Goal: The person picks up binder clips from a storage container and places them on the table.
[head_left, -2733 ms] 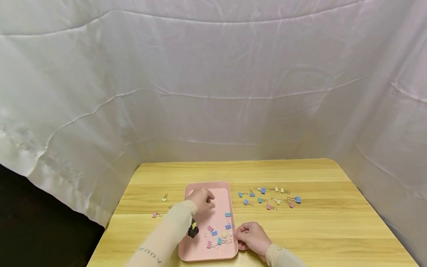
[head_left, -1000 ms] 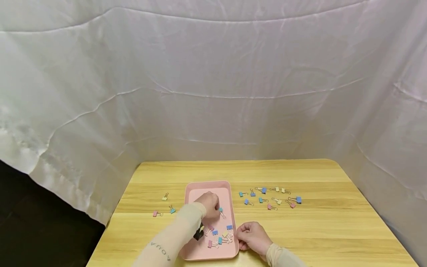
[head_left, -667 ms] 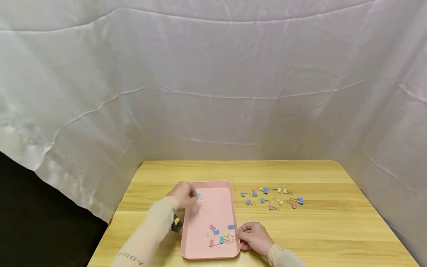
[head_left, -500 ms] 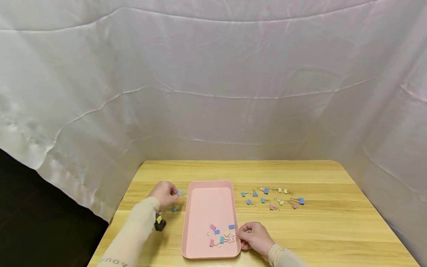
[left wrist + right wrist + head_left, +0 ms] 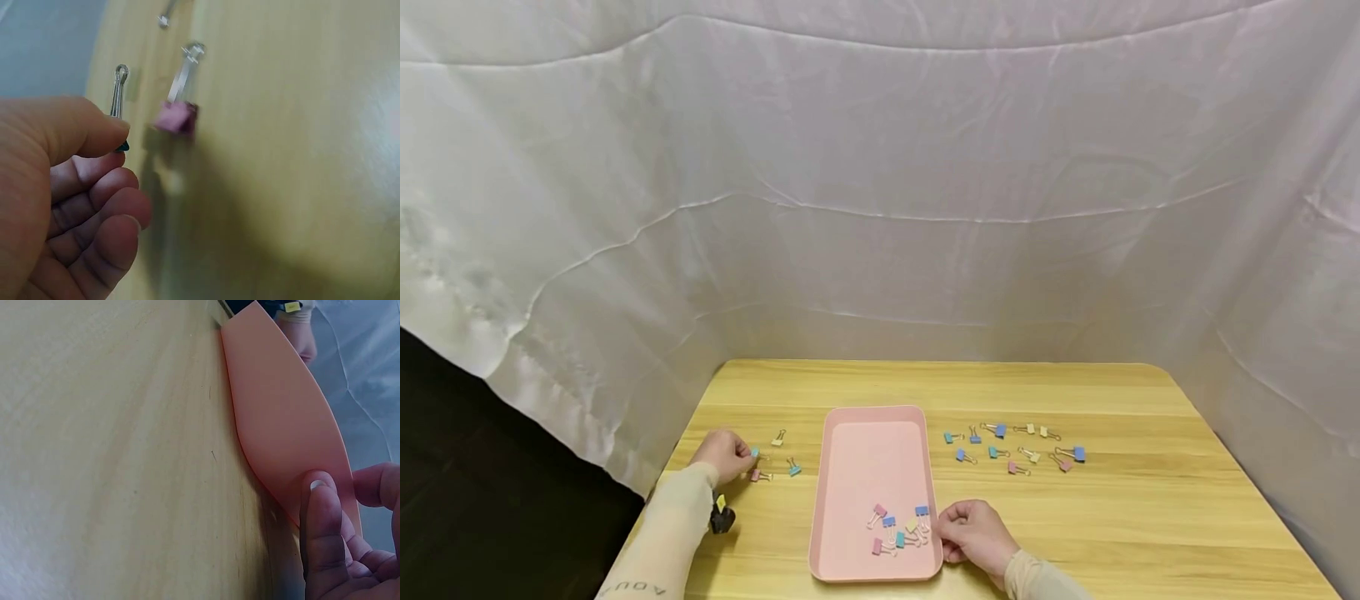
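Observation:
My left hand is at the left side of the table and pinches a teal binder clip between thumb and forefinger. In the left wrist view its silver handles point away and most of the teal body is covered by the fingertips. A pink binder clip lies just beside it. My right hand pinches the near right rim of the pink tray, thumb on the outer wall. Inside the tray's near right part lie several pink, blue, yellow and teal clips.
On the left of the table also lie a yellow clip and another teal clip. Right of the tray several loose clips are scattered over the wooden table. Pale curtains hang around the table's back and sides.
My left hand has taken a teal clip from the tray, crossed the tray's left edge and moved to the left-hand clips. The right hand has kept its grip on the rim.

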A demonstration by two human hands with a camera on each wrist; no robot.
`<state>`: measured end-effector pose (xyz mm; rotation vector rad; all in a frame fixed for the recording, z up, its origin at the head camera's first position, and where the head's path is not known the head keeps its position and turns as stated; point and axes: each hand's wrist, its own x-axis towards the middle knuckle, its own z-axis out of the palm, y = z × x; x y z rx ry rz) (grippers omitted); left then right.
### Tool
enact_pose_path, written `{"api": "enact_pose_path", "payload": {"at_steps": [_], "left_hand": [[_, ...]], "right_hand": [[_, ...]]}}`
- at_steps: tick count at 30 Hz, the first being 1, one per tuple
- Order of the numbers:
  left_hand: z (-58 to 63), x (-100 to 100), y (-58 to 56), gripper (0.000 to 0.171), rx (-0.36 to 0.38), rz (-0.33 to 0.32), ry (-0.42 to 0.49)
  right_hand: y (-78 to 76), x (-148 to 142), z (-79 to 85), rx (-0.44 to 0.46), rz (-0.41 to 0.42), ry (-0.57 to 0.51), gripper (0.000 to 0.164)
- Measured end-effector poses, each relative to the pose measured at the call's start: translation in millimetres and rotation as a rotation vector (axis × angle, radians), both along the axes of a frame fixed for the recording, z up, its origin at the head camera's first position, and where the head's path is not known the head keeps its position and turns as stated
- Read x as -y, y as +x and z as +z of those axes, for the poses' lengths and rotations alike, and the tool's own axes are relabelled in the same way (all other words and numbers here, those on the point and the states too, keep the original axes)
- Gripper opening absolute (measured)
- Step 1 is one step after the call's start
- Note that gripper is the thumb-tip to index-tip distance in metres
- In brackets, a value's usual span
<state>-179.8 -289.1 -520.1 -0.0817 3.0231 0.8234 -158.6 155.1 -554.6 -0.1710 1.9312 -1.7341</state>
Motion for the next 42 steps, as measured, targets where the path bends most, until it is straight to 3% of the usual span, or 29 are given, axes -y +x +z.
{"api": "enact_pose_path", "payload": {"at_steps": [7, 10, 14, 18, 24, 30, 42], "left_hand": [[-8.2, 3.0, 5.7, 0.018, 0.025, 0.053, -0.025], [-1.2, -1.7, 5.8, 0.013, 0.004, 0.064, 0.010], [15.7, -19.3, 2.0, 0.033, -0.016, 0.036, 0.076], [33.3, -49.3, -3.0, 0.039, -0.035, -0.042, 0.123], [44.4, -104.9, -11.0, 0.034, -0.069, -0.253, 0.111], [34.7, -156.6, -20.2, 0.032, -0.044, -0.413, 0.014], [9.7, -223.2, -30.9, 0.020, 0.073, -0.571, -0.050]], "right_hand": [[1.9, 0.7, -2.5, -0.004, -0.007, 0.011, 0.016], [2.4, 0.6, -2.8, -0.007, -0.009, 0.010, 0.016], [2.6, 0.2, -3.0, -0.010, -0.012, 0.004, 0.016], [1.9, -0.4, -3.4, -0.013, -0.017, 0.003, 0.016], [0.5, -0.9, -4.2, -0.015, -0.019, 0.008, 0.016], [-0.1, 0.0, -2.2, -0.013, -0.017, 0.014, 0.017], [0.2, 1.6, 2.1, -0.010, -0.016, -0.001, 0.014]]}}
